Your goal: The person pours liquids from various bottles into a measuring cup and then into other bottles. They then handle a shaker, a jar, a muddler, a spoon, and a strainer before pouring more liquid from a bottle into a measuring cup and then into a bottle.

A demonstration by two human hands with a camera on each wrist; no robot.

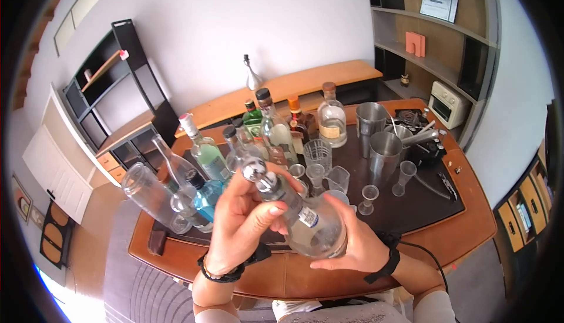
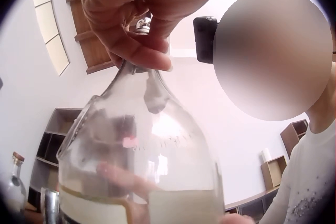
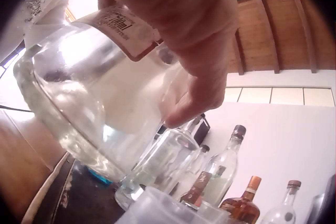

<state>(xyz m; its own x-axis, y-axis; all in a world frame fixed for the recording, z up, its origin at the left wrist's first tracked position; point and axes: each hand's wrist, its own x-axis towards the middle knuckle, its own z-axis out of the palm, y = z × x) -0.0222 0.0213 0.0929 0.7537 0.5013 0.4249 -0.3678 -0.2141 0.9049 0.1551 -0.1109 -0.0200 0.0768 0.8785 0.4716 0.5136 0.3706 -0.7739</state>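
A clear glass bottle [image 1: 314,232] is held tilted above the table's front edge, its metallic top [image 1: 255,170] towards the upper left. My left hand [image 1: 239,226] grips the neck just below that top; the left wrist view shows its fingers [image 2: 142,56] curled round the glass. Around the wide body, near the base, my right hand [image 1: 365,245] holds the bottle. In the right wrist view the hand [image 3: 184,24] crosses the glass body [image 3: 89,103], and a printed label [image 3: 126,32] shows. A little clear liquid seems to lie inside.
Several bottles, among them a blue one [image 1: 205,196] and a green-tinted one [image 1: 210,159], stand left and behind. Metal shaker tins [image 1: 385,149], a mixing glass [image 1: 318,155] and small jiggers [image 1: 369,198] are to the right. A tall jar [image 1: 147,193] stands far left.
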